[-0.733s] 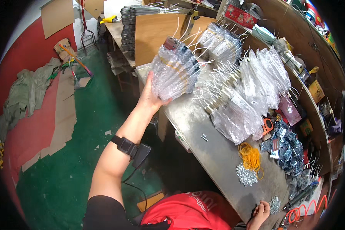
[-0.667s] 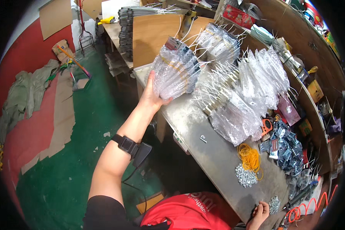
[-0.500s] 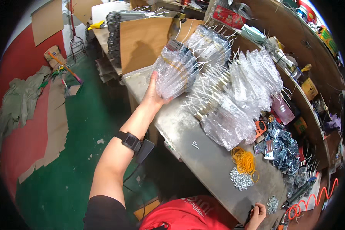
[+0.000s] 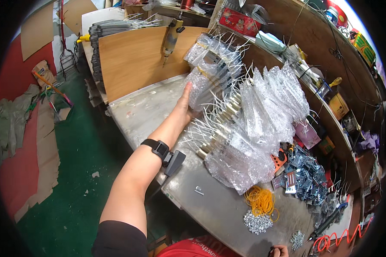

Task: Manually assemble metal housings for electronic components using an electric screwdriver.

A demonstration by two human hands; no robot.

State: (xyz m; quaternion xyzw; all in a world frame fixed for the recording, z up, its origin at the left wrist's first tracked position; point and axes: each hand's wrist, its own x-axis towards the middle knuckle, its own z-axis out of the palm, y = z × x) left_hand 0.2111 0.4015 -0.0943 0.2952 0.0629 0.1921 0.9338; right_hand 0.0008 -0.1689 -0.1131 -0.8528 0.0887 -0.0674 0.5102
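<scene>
My left hand (image 4: 184, 103) is closed on the near side of a bubble-wrapped bundle (image 4: 200, 88) with a yellow rubber band round it. The bundle is up against another wrapped bundle (image 4: 196, 52) at the back of the bench; white wires stick out there. To its right lie several bubble-wrapped pieces (image 4: 261, 115) in a fanned pile, their white wires and pale ends toward my left arm. At the lower edge my right hand (image 4: 279, 252) shows only curled fingers, near small screws (image 4: 297, 240); what they hold, if anything, is hidden.
On the bench (image 4: 218, 214) are orange rubber bands (image 4: 260, 200), a heap of small metal nuts (image 4: 257, 222), a loose bolt (image 4: 199, 190) and a pile of metal parts (image 4: 305, 171). A power screwdriver (image 4: 172, 37) hangs before a wooden board (image 4: 128, 55). A coiled red hose (image 4: 330, 240) lies right.
My left hand has taken the bundle rightward and lower, against the wrapped bundle behind. The view has shifted, baring the hanging screwdriver. Less of my right hand shows at the lower edge.
</scene>
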